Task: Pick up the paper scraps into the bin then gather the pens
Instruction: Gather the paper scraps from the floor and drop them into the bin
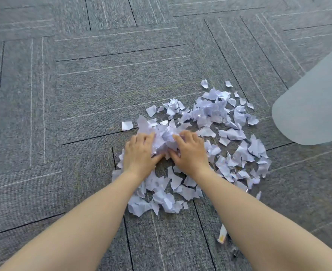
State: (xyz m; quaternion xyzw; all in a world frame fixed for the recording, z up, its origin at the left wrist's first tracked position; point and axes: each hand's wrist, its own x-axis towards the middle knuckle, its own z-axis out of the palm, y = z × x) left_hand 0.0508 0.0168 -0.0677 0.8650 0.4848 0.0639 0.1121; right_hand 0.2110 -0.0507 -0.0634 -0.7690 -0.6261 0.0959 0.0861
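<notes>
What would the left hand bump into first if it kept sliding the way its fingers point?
The left hand points up and slightly right, so it would likely meet the bunched paper scraps at its fingertips first, with more scraps beyond.

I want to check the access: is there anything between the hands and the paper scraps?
No, nothing visible does. The left hand and right hand already press against the paper scraps on the carpet, bunching a clump between them.

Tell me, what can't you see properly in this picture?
Head view only:
- Pale grey shape at right: cut off by the edge; bin or not, unclear.
- Small items by the right forearm: partly hidden by it.
- Scraps between left hand and right hand: grip hidden by the fingers.
</notes>
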